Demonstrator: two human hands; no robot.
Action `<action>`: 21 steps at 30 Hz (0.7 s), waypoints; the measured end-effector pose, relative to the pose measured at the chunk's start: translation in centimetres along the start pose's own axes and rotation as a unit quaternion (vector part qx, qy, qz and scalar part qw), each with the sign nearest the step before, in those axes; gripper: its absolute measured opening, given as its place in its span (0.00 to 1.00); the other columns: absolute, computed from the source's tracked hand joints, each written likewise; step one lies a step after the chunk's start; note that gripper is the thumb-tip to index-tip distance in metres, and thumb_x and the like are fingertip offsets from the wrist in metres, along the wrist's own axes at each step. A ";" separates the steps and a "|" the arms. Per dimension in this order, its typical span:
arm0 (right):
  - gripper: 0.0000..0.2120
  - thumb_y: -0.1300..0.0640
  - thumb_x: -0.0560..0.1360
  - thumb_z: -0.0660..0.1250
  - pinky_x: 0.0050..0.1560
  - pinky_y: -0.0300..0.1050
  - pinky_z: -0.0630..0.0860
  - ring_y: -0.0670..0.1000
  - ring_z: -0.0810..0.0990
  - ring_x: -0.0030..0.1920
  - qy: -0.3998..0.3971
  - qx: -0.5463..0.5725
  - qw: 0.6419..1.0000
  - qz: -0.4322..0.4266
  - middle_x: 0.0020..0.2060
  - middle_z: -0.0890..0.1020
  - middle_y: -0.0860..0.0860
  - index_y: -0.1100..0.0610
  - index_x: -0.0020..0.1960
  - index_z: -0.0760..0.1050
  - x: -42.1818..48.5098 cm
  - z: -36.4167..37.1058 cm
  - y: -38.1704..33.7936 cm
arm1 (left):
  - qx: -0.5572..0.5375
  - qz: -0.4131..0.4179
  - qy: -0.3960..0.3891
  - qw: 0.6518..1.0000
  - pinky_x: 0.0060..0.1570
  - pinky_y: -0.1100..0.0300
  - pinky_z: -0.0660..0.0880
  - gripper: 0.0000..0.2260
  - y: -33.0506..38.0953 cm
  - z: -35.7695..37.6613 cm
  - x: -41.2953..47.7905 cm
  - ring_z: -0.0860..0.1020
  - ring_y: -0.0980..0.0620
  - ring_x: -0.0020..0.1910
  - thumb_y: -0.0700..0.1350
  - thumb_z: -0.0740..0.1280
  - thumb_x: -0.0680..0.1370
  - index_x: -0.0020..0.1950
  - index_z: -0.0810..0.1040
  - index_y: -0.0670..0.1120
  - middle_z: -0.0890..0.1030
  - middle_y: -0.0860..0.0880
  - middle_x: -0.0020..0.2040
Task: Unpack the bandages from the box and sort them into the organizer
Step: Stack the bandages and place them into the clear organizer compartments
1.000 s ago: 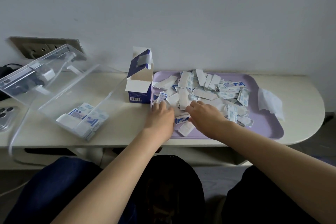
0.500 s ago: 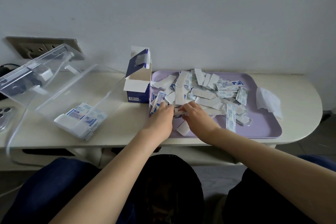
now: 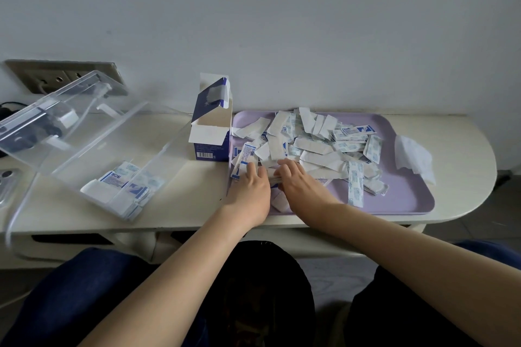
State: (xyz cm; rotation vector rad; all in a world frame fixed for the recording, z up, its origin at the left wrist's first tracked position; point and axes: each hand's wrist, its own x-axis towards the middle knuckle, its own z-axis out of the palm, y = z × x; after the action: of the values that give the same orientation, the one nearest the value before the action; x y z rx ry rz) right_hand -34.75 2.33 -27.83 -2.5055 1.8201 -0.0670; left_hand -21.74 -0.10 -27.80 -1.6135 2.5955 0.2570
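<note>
A lilac tray point(image 3: 408, 200) sits on the right half of the pale tabletop point(image 3: 197, 194). It carries a loose heap of bandages point(image 3: 315, 146), some plain white and some printed in blue. They overlap at all angles and lie thickest over the tray's far and left parts, while its near right corner is bare.

Both hands reach into the near left edge of that heap, knuckles up. The left hand point(image 3: 249, 191) and the right hand point(image 3: 301, 189) lie close together, with a small bundle of bandages between them. Their fingers are bent down among the wrappers. Whether either hand actually grips the bundle or only presses on it I cannot tell.

The blue and white box point(image 3: 210, 135) stands upright just beside the tray's far left corner with its top flaps open. What is inside it cannot be seen.

Left of the box lies the clear plastic organizer point(image 3: 93, 135), with its see-through lid raised toward the far left. In its near end a small batch of wrapped strips point(image 3: 124, 186) is stacked, white ones to the left and blue-printed ones to the right.

A crumpled white tissue point(image 3: 413, 158) lies over the tray's right rim. A wall socket point(image 3: 56, 76) is set in the wall behind the organizer, and a phone point(image 3: 7, 180) shows at the left edge.
</note>
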 end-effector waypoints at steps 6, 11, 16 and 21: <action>0.16 0.69 0.73 0.61 0.62 0.42 0.66 0.56 0.67 0.64 0.019 -0.015 1.000 -0.013 0.63 0.68 0.57 0.62 0.60 0.68 0.3 -0.4 0.1 | -0.001 -0.010 0.006 1.000 0.51 0.54 0.72 0.13 0.3 -0.6 -0.3 0.72 0.43 0.59 0.37 0.57 0.79 0.63 0.64 0.39 0.65 0.41 0.62; 0.15 0.66 0.64 0.75 0.47 0.39 0.72 0.54 0.78 0.48 0.089 -0.010 0.996 -0.010 0.45 0.78 0.53 0.59 0.47 0.74 0.6 -1.0 0.3 | -0.011 -0.004 0.022 1.000 0.43 0.57 0.67 0.14 0.1 -2.2 -0.9 0.75 0.43 0.57 0.35 0.55 0.78 0.63 0.65 0.41 0.73 0.43 0.58; 0.08 0.57 0.82 0.54 0.39 0.43 0.65 0.55 0.78 0.46 0.055 0.015 0.998 -0.022 0.48 0.79 0.52 0.57 0.60 0.65 -0.1 -2.2 -0.5 | -0.007 0.006 0.013 1.000 0.42 0.59 0.63 0.12 -0.8 -3.7 -2.4 0.75 0.43 0.56 0.34 0.56 0.77 0.60 0.66 0.41 0.76 0.42 0.57; 0.13 0.60 0.81 0.53 0.40 0.49 0.72 0.58 0.79 0.49 -0.009 0.037 0.998 -0.040 0.56 0.79 0.53 0.55 0.65 0.60 -0.3 -2.6 -0.8 | -0.019 0.014 -0.009 1.000 0.39 0.57 0.65 0.12 -1.6 -4.3 -3.3 0.77 0.42 0.51 0.33 0.55 0.77 0.59 0.65 0.42 0.77 0.42 0.54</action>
State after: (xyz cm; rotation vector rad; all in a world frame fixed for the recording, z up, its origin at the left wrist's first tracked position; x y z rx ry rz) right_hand -34.26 2.88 -25.22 -2.5199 1.6777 -0.1129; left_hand -18.74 1.35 -23.20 -1.5799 2.6170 0.3229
